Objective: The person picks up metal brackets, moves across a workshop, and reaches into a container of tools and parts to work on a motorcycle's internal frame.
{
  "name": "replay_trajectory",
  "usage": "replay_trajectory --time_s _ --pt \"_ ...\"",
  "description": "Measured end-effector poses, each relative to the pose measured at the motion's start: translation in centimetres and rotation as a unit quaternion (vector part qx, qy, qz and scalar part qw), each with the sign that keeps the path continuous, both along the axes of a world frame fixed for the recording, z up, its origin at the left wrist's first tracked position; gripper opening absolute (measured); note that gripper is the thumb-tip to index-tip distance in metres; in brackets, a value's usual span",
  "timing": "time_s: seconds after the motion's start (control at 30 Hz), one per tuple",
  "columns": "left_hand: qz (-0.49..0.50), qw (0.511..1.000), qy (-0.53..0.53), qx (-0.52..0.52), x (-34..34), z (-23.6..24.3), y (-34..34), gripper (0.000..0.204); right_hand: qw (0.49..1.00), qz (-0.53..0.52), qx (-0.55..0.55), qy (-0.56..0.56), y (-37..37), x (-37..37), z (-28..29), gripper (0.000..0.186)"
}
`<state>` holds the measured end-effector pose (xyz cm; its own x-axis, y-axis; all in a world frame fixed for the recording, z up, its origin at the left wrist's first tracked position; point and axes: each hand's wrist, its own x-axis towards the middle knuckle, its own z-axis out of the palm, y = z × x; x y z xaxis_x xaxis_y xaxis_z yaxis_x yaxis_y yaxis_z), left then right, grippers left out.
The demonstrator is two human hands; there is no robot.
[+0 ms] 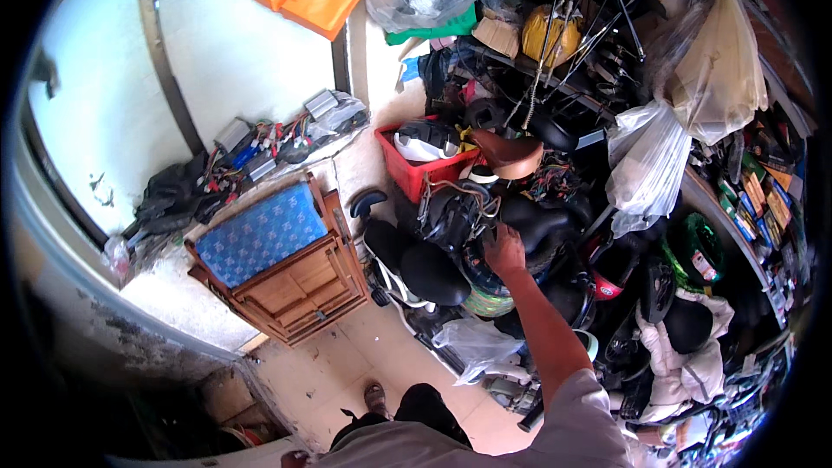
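Note:
My right hand (504,250) reaches into a heap of bike parts, its fingers curled at a dark part that I cannot make out. Close around it lie black saddles (529,218), a black seat (433,270) on a white frame, a tangle of metal and cables (459,208) and a green wrapped bundle (485,302). Above these, a brown saddle (507,154) rests beside a red crate (401,173) with a white and black item in it. At the bottom edge a small skin-toned shape (295,459) may be my left hand; its fingers are unclear.
A folded wooden chair (295,286) with blue cloth leans by a ledge of wired silver boxes (260,165). Crowded shelves (724,234) and hanging plastic bags (641,173) are on the right. A clear plastic bag (472,342) lies low beside the tiled floor (321,364).

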<state>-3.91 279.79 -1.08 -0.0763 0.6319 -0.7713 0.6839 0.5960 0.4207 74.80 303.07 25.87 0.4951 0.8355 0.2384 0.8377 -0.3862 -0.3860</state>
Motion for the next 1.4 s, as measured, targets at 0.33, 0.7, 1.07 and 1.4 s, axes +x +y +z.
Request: replay_trajectory --time_s 0.33,0.7,1.07,1.4 --pt "0.018 1.000 -0.020 0.011 3.4 2.0 14.6 0.039 0.980 0.001 -0.085 -0.182 14.3 9.1 -5.5 0.057" --pt "-0.055 0.996 -0.019 -0.061 11.2 0.5 12.7 0.038 0.983 -0.032 0.176 -0.051 15.2 10.0 -6.9 0.038" --pt "-0.199 0.968 -0.127 0.087 10.5 -2.3 19.7 0.035 0.957 -0.068 0.259 -0.112 10.0 7.6 4.2 0.025" --pt "0.010 0.954 -0.289 0.073 28.7 15.6 29.9 0.039 0.907 -0.223 0.357 -0.022 -2.2 5.1 6.7 0.022"
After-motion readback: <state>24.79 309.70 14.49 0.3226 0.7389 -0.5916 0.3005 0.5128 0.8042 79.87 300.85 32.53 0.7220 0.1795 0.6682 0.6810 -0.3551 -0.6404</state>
